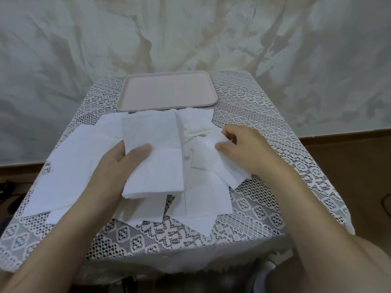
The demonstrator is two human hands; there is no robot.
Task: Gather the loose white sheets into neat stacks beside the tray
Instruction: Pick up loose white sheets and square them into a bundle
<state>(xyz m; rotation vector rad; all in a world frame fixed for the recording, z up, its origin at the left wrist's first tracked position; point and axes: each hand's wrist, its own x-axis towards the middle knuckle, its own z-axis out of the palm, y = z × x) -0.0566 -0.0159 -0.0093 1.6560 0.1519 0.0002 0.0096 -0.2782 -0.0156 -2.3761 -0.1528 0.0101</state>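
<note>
This looks like a room in a home, set up as a makeshift work corner. Under the fingers (241,134) stands a small lace-covered table (254,102), the kind of cloth kept on household furniture. Beyond the fingers a pale pink tray (124,98) lies on it. Behind that a creased, stained drape (190,28) hangs as a backdrop and hides the wall. To either side of the fingers, below the drape's hem, a brown wooden strip (338,142) shows; skirting or floor, I cannot tell. Far right of them a dark cord (383,203) curves on the brown floor.
</note>
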